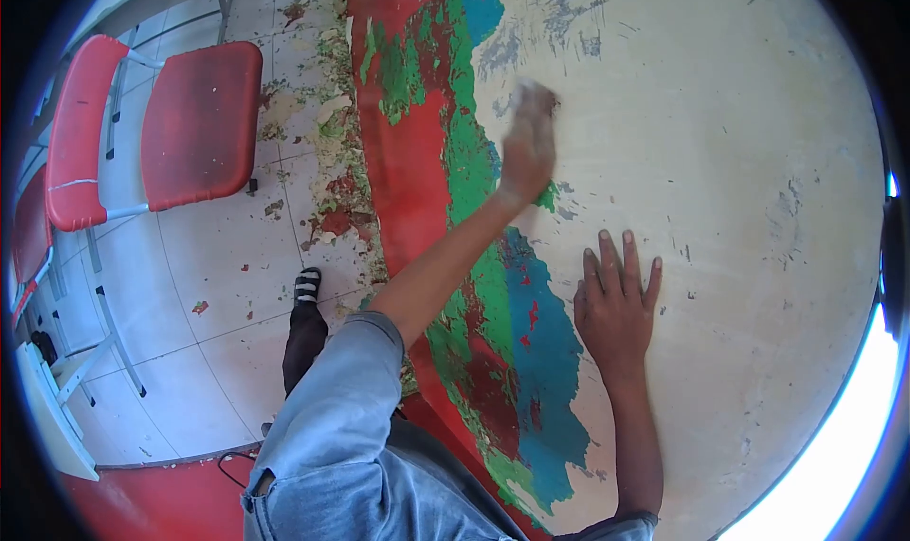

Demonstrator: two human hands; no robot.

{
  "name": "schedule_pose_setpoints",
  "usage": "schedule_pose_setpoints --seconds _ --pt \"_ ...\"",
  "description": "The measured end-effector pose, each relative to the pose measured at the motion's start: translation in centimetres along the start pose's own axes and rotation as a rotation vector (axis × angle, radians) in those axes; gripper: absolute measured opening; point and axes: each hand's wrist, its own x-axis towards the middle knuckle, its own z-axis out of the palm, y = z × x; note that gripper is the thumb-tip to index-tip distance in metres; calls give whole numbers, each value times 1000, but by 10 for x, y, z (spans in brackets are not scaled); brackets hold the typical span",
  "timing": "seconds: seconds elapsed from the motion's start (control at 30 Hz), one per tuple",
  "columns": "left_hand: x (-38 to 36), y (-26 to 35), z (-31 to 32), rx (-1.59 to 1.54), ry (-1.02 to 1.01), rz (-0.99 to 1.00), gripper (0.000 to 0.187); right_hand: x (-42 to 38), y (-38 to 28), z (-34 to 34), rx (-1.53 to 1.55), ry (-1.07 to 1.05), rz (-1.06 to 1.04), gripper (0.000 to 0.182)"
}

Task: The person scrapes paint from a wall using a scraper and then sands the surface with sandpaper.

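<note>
My left hand is raised against the wall and smeared by motion. Its fingers look closed around something I cannot make out, with a pale grey blur at the fingertips. A small green patch shows just below that hand, at the edge of the peeled area. Flat on the bare cream wall surface rests my right hand, fingers spread and nothing in it. Between the arms runs ragged paint in layers: blue, green and red.
Paint flakes litter the tiled floor along the wall's foot. Red chairs with metal legs stand at the left. One foot in a striped sandal is on the tiles. Bright light enters at the lower right.
</note>
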Motion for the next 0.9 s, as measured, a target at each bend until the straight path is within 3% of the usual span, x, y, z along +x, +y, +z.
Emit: schedule_pose_setpoints --seconds 0.07,0.13,0.17,0.27,0.33,0.4,0.47,0.5,0.53,0.6,0.63,0.73,0.83,0.9 --pt "5 13 12 44 95 -122 35 1 -2 2 3 15 7 28" --pt "-35 26 22 289 -158 341 35 2 -4 5 3 10 30 27" --pt "-57 51 20 16 -280 264 37 2 -5 6 1 2 36 27" --pt "-51 1 10 121 -92 320 39 1 -4 4 41 16 12 27" --pt "-22 -2 -2 -101 5 -119 36 1 -1 5 27 10 1 27" --pt "1 2 2 159 114 -87 37 -2 -3 5 30 11 3 27" --pt "-15 21 17 76 -35 136 37 0 -4 6 32 27 11 27" --pt "-29 33 20 207 -136 323 38 2 -4 6 38 34 15 28" --pt "-38 43 17 177 -217 331 38 2 -5 6 44 34 16 28" --pt "-36 11 15 54 -9 215 37 1 -4 5 55 34 2 28" --pt "-25 5 12 -6 84 30 37 0 -3 5 64 32 -6 28" --pt "-1 6 3 142 27 -8 38 -5 -3 3 70 15 -11 28" --pt "2 49 24 210 -152 431 42 0 -4 5 83 20 -4 29" --pt "0 34 20 216 -64 368 43 -5 -7 3 104 -4 -11 30"
